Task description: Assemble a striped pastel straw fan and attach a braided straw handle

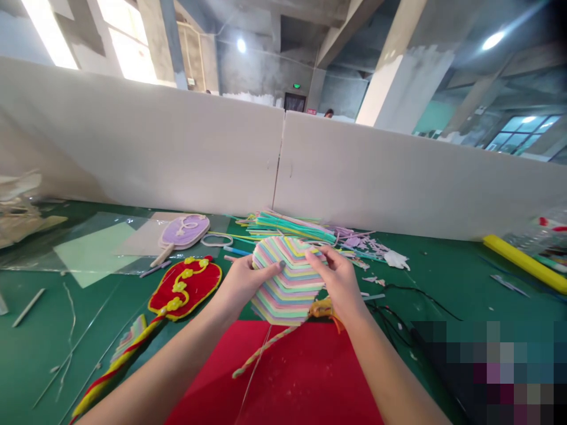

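Between my hands is a rounded fan-shaped panel of pastel pipe cleaners in chevron stripes. My left hand pinches its left side, thumb lying on the front. My right hand grips the upper right edge with thumb and fingers. Below the panel, a twisted pastel pipe-cleaner stick lies over a red sheet; whether it joins the panel I cannot tell. An orange-brown tool, partly hidden, lies by my right hand. To the left rests a red fan with yellow flowers and a twisted handle.
A purple fan lies on plastic film by a pale green sheet. Behind my hands are bundled pipe cleaners and purple scraps. Black cables run at right, near a yellow bar. A white partition stands behind the green table.
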The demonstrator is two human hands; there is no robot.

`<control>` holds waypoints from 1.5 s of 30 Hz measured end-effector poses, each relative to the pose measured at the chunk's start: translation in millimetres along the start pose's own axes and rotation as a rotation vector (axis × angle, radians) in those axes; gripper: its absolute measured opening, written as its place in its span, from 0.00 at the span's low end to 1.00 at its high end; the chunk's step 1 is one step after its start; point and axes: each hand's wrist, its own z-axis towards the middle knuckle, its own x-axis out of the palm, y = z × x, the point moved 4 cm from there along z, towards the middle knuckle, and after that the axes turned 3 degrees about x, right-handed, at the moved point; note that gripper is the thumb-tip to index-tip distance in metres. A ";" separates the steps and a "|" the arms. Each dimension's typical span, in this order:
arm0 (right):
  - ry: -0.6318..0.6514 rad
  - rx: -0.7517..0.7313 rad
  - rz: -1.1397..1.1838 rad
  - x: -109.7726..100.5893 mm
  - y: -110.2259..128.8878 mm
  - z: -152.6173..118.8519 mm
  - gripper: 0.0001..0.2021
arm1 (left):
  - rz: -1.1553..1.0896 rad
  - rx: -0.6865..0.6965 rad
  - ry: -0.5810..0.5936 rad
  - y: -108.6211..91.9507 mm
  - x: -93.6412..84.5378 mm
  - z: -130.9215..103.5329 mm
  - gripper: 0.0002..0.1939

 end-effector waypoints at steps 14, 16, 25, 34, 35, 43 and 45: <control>0.242 0.183 0.027 7.3 0.0 -4.2 0.17 | 0.154 0.079 -0.015 -0.9 -2.1 0.5 0.13; 0.223 0.179 0.052 8.2 2.4 -5.5 0.16 | 0.124 0.069 -0.010 2.1 -1.0 0.5 0.14; 0.184 0.290 0.205 13.6 -0.7 -8.5 0.18 | 0.302 0.148 0.017 -6.3 -2.0 0.5 0.14; 0.248 0.337 0.270 19.8 -11.5 -8.2 0.17 | 0.515 0.214 0.011 -12.3 -5.4 -0.4 0.13; 0.234 0.301 0.203 18.6 -9.9 -7.8 0.17 | 0.558 0.234 -0.014 -13.6 -5.9 -0.7 0.12; 0.125 0.142 -0.041 5.6 -3.5 -1.7 0.24 | 0.200 0.129 -0.015 -2.6 -6.2 4.6 0.16; 0.139 0.208 0.101 5.5 -7.2 0.2 0.26 | 0.018 0.101 -0.078 0.5 -9.7 7.1 0.18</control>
